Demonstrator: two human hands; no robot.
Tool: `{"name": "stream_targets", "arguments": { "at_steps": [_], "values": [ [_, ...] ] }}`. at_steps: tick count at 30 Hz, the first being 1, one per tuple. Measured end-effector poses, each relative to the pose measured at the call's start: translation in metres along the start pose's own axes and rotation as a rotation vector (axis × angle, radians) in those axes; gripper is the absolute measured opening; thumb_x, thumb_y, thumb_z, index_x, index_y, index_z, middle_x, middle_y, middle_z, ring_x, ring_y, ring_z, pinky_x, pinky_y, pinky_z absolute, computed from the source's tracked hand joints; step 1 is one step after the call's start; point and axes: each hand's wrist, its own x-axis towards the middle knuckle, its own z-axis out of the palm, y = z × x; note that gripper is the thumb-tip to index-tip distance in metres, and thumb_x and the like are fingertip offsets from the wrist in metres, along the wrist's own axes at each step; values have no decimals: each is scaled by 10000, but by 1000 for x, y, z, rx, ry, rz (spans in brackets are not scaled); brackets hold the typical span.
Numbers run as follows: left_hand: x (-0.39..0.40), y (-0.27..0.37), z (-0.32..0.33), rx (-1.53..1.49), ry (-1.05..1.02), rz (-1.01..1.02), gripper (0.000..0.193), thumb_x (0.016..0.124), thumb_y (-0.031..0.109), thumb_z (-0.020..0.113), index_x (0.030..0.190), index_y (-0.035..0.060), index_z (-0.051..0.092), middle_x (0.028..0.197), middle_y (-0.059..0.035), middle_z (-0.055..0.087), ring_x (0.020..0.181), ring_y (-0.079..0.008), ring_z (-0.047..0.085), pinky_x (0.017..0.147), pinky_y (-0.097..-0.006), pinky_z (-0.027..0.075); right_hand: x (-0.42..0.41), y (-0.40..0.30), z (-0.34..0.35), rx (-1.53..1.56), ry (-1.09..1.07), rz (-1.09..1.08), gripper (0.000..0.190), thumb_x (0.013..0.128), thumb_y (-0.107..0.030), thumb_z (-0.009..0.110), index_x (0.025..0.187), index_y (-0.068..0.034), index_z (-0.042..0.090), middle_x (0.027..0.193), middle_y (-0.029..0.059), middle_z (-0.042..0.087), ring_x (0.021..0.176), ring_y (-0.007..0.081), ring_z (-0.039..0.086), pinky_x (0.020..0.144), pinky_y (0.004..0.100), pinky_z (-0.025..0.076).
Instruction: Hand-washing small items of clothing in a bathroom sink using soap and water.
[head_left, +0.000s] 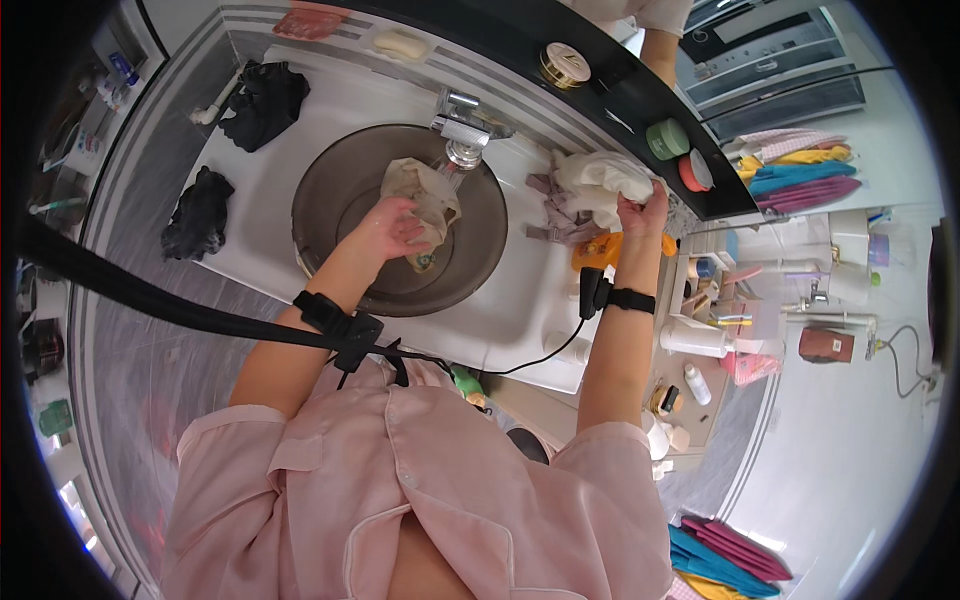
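A cream cloth (424, 187) lies in a brown translucent basin (330, 247), below the running chrome faucet (461, 135). My left hand (396, 229) reaches over the cloth's near side with its fingers somewhat spread; whether they grip the fabric is unclear. Near the cloth's lower tip is a small coloured print. To the right, my right hand (645, 211) pinches a bunched white cloth (600, 180) at the sink's edge. A mauve garment with straps (555, 214) lies partly under that white cloth. An orange bottle (598, 251) sits close to my right wrist, partly hidden by the forearm.
Two black cloths (264, 105) (199, 216) rest on the left of the white sink (255, 187). Soap (401, 45) sits behind it. A dark shelf (517, 37) carries a compact (565, 65) and a green jar (667, 139). A black strap (187, 311) crosses before my left arm.
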Motion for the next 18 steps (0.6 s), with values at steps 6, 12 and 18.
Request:
{"name": "stream_targets", "arguments": {
  "at_steps": [6, 12, 18],
  "values": [
    [9, -31, 27, 96, -121, -153, 505, 772, 202, 588, 1221, 78, 391, 1335, -167, 236, 1234, -335, 264, 953, -563, 308, -86, -13, 47, -468, 20, -14, 143, 787, -123, 522, 901, -49, 569, 835, 70, 613, 782, 196, 609, 667, 318, 516],
    [-32, -44, 67, -8, -316, -318, 638, 783, 386, 600, 1307, 145, 328, 1383, -153, 191, 1270, -360, 201, 950, -574, 304, -182, -44, 94, -479, -382, -168, 262, 722, -44, 548, 982, -13, 543, 895, 96, 602, 819, 203, 598, 747, 320, 490],
    [-30, -29, 64, 207, -1182, 84, 548, 843, 448, 480, 1218, 52, 432, 1180, -159, 496, 1143, -300, 438, 962, -468, 354, -217, -29, 102, -782, -603, -22, 368, 677, 3, 575, 1041, 3, 522, 918, 74, 596, 820, 165, 588, 749, 298, 477]
  ]
}}
